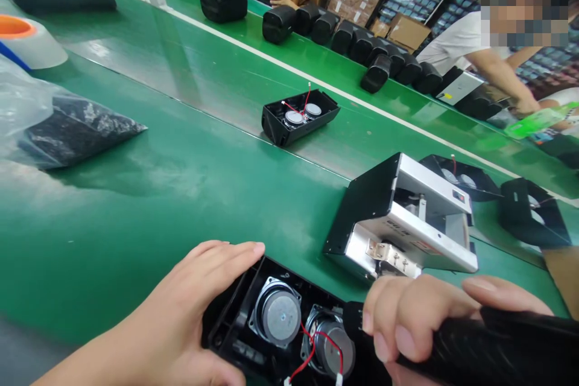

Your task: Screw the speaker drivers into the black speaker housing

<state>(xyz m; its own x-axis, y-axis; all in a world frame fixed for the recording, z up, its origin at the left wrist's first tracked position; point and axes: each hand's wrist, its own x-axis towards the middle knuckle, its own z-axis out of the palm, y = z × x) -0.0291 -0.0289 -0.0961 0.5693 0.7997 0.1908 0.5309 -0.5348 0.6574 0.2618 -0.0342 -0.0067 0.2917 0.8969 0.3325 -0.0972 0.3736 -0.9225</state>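
The left hand (pixel 190 307) lies flat and open on the speaker housing (pixel 275 325); at its 3 o'clock, the right hand (pixel 420 319) grips a black tool (pixel 497 350).

The green worktop (pixel 136 205) looks smooth and a bit glossy from my end, with the lights smearing across it. The housing (pixel 230 321) under the left fingers (pixel 226 253) is black plastic, mostly matt. The two drivers (pixel 277 315) in it have shiny stamped-metal frames and dull grey backs, and the thin red wires (pixel 312 350) have glossy insulation. The right fingers (pixel 407 313) wrap a black grip (pixel 497 344) with a fine rough texture. Just beyond them, the box (pixel 425 193) is brushed bare metal with a matt black side plate. Far left of the left fingers there's a clear, crinkly plastic bag (pixel 27 102).
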